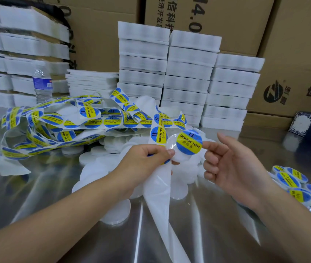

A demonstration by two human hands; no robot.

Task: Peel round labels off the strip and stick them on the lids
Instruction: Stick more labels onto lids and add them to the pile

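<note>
The left hand [145,160] is at the middle of the scene, above the shiny metal worktop [37,196]. Its curled fingers grip the label strip [158,134], and its thumb tip presses on a white lid [178,158] held against the strip. Below this hand the bare backing paper [160,205] hangs down to the near edge. Above the hand the strip climbs away to the far left and joins a loose tangle of strip [71,122] lying on the worktop, still full of blue-and-yellow labels.

One round label [188,142], printed "SOLDERING PASTE", is tilted just above and to the right of the left thumb. It overlaps the upper part of the held lid. The right hand [232,168] is just to the right of it, palm turned inward, with its lower fingers loosely curled. Its upper fingertips [206,144] meet the label's right edge and seem to pinch it, though the contact is small and hard to read.

A heap of plain white lids [101,168] lies on the worktop under and behind both hands. Lids that already carry labels [291,179] are gathered at the near right edge.

Stacks of white foam trays [188,73] stand along the far side, with cardboard cartons [236,21] behind them. A water bottle [41,82] stands at the far left. A blue patterned box [304,122] sits at the far right.
</note>
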